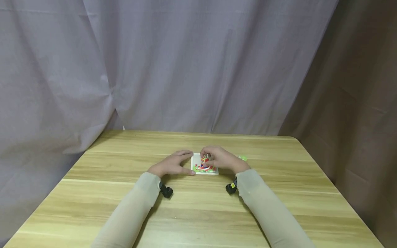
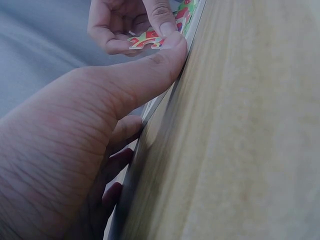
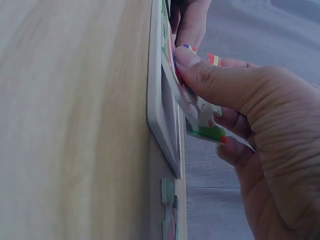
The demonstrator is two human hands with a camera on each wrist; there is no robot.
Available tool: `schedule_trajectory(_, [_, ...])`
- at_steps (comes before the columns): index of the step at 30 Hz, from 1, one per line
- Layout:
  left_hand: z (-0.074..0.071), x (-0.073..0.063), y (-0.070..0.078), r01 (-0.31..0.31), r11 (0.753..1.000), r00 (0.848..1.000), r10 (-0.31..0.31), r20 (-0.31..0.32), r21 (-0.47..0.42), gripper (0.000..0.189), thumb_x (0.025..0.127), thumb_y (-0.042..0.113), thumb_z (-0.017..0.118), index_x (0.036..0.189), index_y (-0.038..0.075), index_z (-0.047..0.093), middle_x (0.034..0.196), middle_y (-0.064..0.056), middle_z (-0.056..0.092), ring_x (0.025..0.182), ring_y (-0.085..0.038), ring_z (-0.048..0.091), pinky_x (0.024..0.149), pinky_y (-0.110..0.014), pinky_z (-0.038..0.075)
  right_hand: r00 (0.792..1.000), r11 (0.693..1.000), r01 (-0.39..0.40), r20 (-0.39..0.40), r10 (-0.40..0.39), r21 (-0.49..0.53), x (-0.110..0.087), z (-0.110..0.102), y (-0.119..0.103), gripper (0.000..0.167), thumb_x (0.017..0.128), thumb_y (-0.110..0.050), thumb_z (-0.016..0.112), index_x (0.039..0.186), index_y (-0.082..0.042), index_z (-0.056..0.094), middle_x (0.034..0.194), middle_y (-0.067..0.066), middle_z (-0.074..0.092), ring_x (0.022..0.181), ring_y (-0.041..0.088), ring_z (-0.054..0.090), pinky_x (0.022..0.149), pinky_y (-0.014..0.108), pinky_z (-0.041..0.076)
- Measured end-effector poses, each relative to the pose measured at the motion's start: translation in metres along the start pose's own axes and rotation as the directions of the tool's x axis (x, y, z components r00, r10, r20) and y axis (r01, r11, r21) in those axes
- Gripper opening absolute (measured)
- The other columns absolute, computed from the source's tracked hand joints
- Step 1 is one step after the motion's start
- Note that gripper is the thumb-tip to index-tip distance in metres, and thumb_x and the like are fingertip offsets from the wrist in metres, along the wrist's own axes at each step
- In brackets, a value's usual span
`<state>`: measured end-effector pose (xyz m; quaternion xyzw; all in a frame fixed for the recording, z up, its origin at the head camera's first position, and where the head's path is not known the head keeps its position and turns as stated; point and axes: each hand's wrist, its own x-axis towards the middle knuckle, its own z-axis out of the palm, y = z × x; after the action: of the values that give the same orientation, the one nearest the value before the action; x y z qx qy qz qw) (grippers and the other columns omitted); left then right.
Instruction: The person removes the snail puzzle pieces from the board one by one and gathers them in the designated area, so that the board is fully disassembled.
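Observation:
A small white puzzle tray (image 1: 203, 173) lies on the table, with colourful jigsaw pieces (image 1: 207, 169) across its near part. Beside its left edge, my left hand (image 1: 172, 164) touches the rim with a nearly straight thumb and fingers. In the left wrist view that thumb (image 2: 150, 70) rests at the tray's edge. My right hand (image 1: 221, 158) is over the tray and pinches jigsaw pieces. From the right wrist, a white piece with a green border (image 3: 207, 131) shows tilted under the fingers, and red, yellow and blue bits show by the thumb (image 3: 215, 77). The right hand partly hides the pieces.
Light green loose pieces (image 1: 243, 158) lie on the table just right of the tray, partly behind the right wrist. The wooden table (image 1: 192, 213) reaches back to a grey curtain (image 1: 173, 69). A brown curtain (image 1: 356, 113) hangs at the right.

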<state>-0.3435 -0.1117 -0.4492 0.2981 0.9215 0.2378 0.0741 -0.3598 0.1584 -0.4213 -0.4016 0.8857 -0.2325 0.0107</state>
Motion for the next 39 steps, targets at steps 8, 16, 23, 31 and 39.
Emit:
schedule_trajectory(8, [0.0019, 0.0015, -0.0035, -0.014, 1.0, 1.0, 0.014, -0.013, 0.007, 0.101, 0.088, 0.066, 0.074, 0.165, 0.014, 0.037, 0.173, -0.006, 0.033, 0.16, -0.033, 0.03, 0.13, -0.062, 0.026, 1.0, 0.999, -0.021, -0.001, 0.021, -0.028, -0.0007, 0.0012, -0.0004, 0.028, 0.094, -0.014, 0.082, 0.119, -0.012, 0.069, 0.115, -0.001, 0.068, 0.1, 0.015, 0.059, 0.089, 0.032, 0.057])
schedule_trajectory(16, [-0.0021, 0.0003, -0.0023, -0.011, 1.0, 1.0, 0.011, -0.012, 0.008, 0.101, 0.088, 0.066, 0.074, 0.165, 0.014, 0.037, 0.174, -0.006, 0.032, 0.16, -0.033, 0.029, 0.13, -0.061, 0.025, 1.0, 1.0, 0.015, -0.006, -0.015, -0.014, 0.0029, -0.0015, -0.0001, 0.026, 0.092, -0.011, 0.083, 0.113, -0.012, 0.069, 0.093, -0.004, 0.064, 0.079, 0.009, 0.053, 0.068, 0.023, 0.051])
schedule_trajectory(23, [-0.0007, 0.0001, -0.0026, -0.012, 1.0, 1.0, 0.012, -0.009, 0.012, 0.101, 0.088, 0.067, 0.073, 0.166, 0.014, 0.037, 0.174, -0.006, 0.032, 0.16, -0.033, 0.029, 0.13, -0.062, 0.025, 0.999, 0.999, 0.034, 0.01, -0.034, -0.041, 0.0013, -0.0011, -0.0025, 0.027, 0.093, -0.01, 0.081, 0.117, -0.01, 0.07, 0.111, -0.002, 0.071, 0.101, 0.015, 0.067, 0.092, 0.034, 0.061])
schedule_trajectory(31, [0.0021, 0.0004, -0.0032, -0.011, 1.0, 1.0, 0.011, -0.003, 0.006, 0.102, 0.087, 0.069, 0.073, 0.166, 0.016, 0.036, 0.174, -0.004, 0.031, 0.161, -0.033, 0.028, 0.13, -0.062, 0.025, 1.0, 1.0, -0.005, 0.028, 0.005, 0.016, -0.0001, 0.002, -0.0035, 0.025, 0.095, -0.013, 0.08, 0.118, -0.014, 0.069, 0.106, -0.001, 0.074, 0.1, 0.015, 0.069, 0.088, 0.032, 0.061])
schedule_trajectory(39, [-0.0017, -0.0013, 0.0006, -0.006, 1.0, 1.0, 0.006, -0.004, 0.01, 0.1, 0.088, 0.066, 0.074, 0.166, 0.015, 0.036, 0.174, -0.005, 0.031, 0.161, -0.032, 0.029, 0.13, -0.061, 0.024, 0.999, 0.995, -0.03, 0.016, 0.028, 0.095, -0.0004, 0.0001, -0.0049, 0.022, 0.097, -0.013, 0.077, 0.118, -0.012, 0.069, 0.095, -0.001, 0.073, 0.088, 0.011, 0.067, 0.079, 0.028, 0.059])
